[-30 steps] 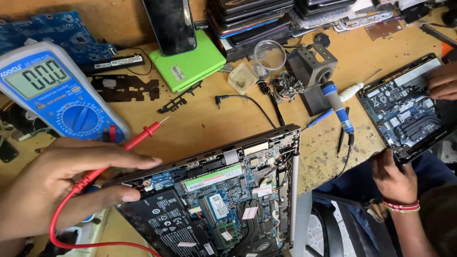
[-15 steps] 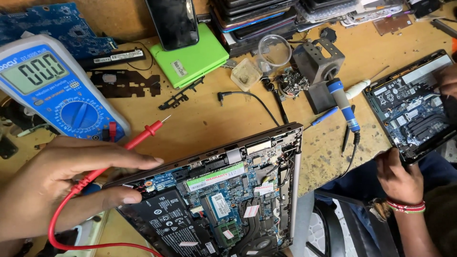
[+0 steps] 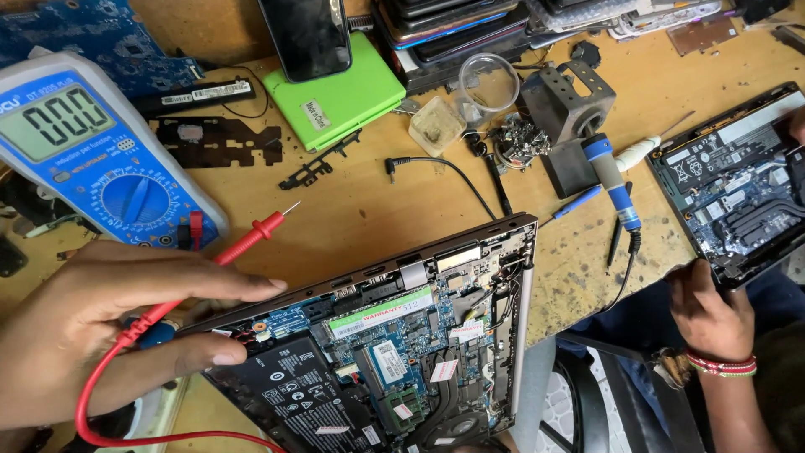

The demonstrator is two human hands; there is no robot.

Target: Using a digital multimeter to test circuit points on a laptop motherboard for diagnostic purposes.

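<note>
My left hand lies at the lower left, with its thumb on the corner of the black battery of an opened laptop. The index finger lies over a red multimeter probe, which passes between finger and thumb. The probe's metal tip points up and right over bare wood, touching nothing. Its red lead loops under my hand. A blue multimeter with a lit grey display stands just above my hand. My right hand is out of sight.
A second opened laptop lies at the right, with a co-worker's hand at its near edge. A soldering iron leans by its metal stand. A green case, a dark phone and a black cable lie behind.
My left hand and the probe keep their grip and place. The view has drifted slightly, and the co-worker's hand has shifted a little along the second laptop's edge.
</note>
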